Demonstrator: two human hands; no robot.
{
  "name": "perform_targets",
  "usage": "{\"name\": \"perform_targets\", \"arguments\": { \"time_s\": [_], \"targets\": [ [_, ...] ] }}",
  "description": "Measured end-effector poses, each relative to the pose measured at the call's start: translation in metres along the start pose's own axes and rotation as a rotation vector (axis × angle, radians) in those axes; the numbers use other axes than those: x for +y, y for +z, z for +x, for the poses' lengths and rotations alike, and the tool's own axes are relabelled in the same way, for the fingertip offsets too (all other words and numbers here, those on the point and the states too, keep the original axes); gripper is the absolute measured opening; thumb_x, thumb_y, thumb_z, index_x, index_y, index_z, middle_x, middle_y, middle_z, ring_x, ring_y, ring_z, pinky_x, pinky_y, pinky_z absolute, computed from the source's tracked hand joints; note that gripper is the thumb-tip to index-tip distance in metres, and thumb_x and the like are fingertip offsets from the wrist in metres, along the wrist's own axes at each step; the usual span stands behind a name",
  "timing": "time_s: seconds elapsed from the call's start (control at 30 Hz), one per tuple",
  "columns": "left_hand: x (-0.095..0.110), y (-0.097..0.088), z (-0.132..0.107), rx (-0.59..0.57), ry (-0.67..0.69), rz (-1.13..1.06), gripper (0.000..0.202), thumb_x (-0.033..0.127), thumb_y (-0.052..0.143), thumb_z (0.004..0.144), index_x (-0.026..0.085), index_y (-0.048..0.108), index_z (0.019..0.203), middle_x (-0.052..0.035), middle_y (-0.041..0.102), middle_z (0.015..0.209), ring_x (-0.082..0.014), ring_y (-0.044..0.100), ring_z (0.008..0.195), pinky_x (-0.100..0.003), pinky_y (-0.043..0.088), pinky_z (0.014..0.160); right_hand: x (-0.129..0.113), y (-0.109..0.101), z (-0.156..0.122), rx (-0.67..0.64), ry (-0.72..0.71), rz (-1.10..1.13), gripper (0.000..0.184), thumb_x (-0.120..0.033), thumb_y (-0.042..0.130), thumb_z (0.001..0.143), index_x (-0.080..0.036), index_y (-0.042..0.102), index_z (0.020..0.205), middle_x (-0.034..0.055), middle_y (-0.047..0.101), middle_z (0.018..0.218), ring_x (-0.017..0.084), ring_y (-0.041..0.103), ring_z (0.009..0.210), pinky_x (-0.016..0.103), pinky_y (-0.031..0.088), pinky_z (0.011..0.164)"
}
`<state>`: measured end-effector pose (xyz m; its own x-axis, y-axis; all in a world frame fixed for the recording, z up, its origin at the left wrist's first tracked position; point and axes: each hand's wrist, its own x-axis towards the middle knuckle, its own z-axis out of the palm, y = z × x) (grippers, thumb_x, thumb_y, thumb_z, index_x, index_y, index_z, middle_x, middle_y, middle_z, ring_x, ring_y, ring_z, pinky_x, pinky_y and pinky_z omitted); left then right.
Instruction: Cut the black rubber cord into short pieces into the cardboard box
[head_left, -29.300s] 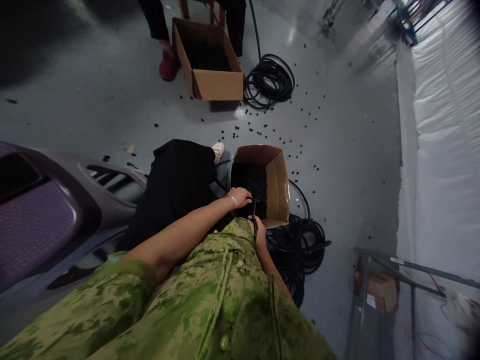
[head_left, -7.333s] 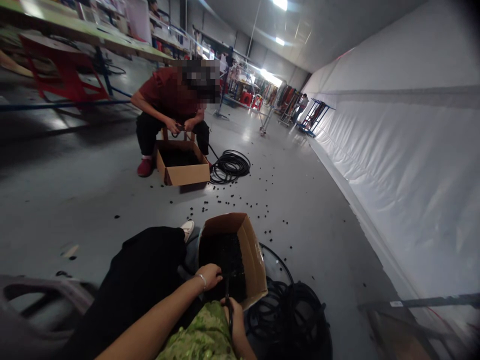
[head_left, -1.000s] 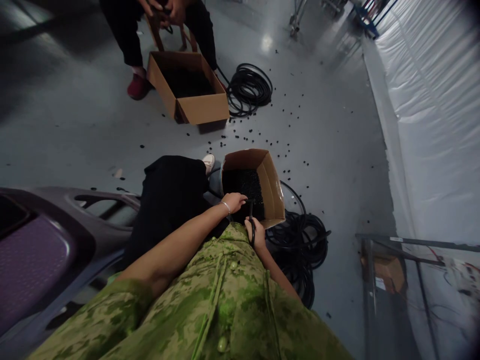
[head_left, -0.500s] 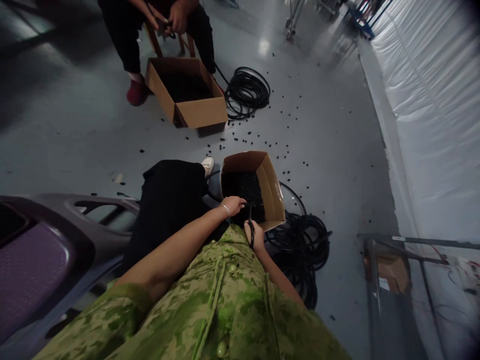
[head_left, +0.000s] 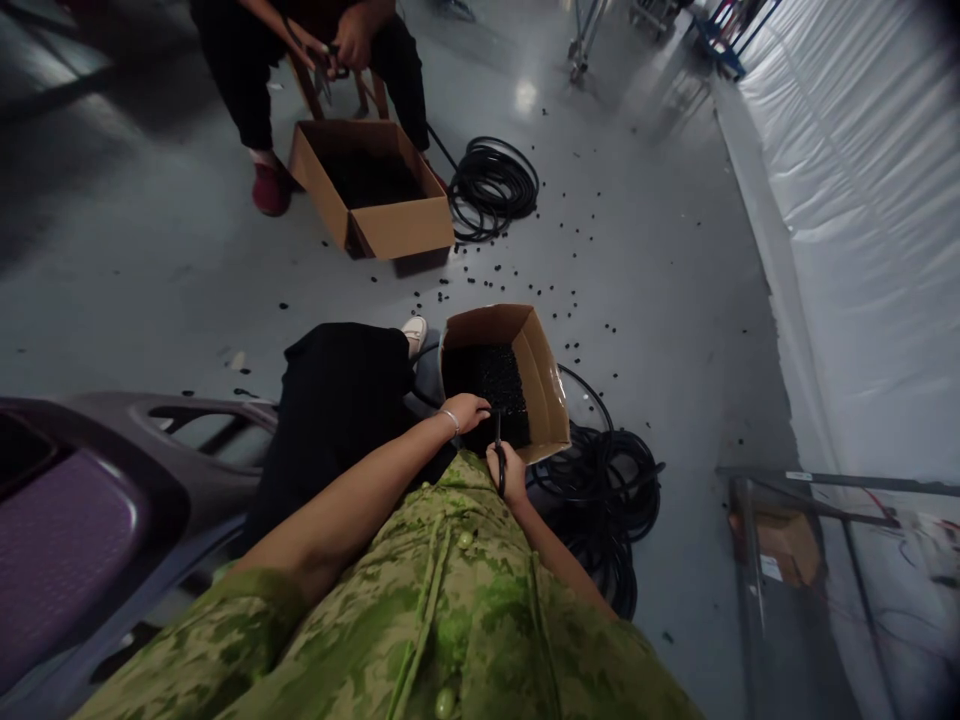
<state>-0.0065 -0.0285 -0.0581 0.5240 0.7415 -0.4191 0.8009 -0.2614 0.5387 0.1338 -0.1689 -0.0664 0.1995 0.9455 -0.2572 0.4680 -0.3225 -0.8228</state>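
Holding in head view: the right hand (head_left: 511,473) is closed around one pair of scissors (head_left: 498,432), at this side of the near box (head_left: 545,385).
Left hand (head_left: 470,411): fingers are pinched on one dark piece (head_left: 488,409), not very clear, over the near box.
Boxes with black contents: two; near box has many small pieces (head_left: 505,375), far box (head_left: 403,229) stands beyond it.
Black hose: one coil (head_left: 517,190) beyond the near box, overlapping loops (head_left: 600,492) at its right.

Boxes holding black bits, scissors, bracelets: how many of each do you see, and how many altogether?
Boxes with black bits: 2 (near box, far box)
Scissors: 2 (near pair, far pair)
Bracelets: 1 (silvery band)
Total: 5
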Motion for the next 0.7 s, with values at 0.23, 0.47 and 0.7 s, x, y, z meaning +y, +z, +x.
{"name": "perform_targets", "arguments": {
  "time_s": [0.23,0.47,0.7],
  "targets": [
    [-0.0003,-0.0012,0.0009,-0.005,-0.006,-0.003,0.032,0.036,0.053,0.093,0.03,0.073,0.117,-0.0028,0.076,0.112,-0.0197,0.068,0.102,-0.025,0.05,0.084,0.0038,0.002,0.0028,0.038,0.037,0.012,0.022,-0.038,0.056,0.074,-0.021,0.067,0.082,-0.0008,0.062,0.064,0.015,0.057,0.06,0.024,0.045,0.063],
    [-0.0024,0.0009,0.0036,0.006,0.013,0.013,0.032,0.036,0.053,0.092,0.031,0.073,0.117,-0.0019,0.076,0.113,-0.0188,0.068,0.103,-0.025,0.05,0.085,0.0072,0.002,0.0044,0.046,0.031,0.011,0.022,-0.041,0.057,0.072,-0.022,0.067,0.079,-0.0037,0.055,0.055,0.014,0.053,0.055,0.023,0.043,0.06],
    [0.0037,-0.0046,-0.0005,-0.019,-0.029,0.014,0.034,0.036,0.053,0.092,0.027,0.073,0.118,-0.0053,0.076,0.112,-0.0219,0.068,0.104,-0.027,0.05,0.085,0.0104,0.0025,0.0052,0.029,0.033,-0.028,0.023,-0.039,0.057,0.072,-0.022,0.068,0.082,-0.0045,0.055,0.054,0.013,0.052,0.053,0.022,0.043,0.06]
  ]
}}
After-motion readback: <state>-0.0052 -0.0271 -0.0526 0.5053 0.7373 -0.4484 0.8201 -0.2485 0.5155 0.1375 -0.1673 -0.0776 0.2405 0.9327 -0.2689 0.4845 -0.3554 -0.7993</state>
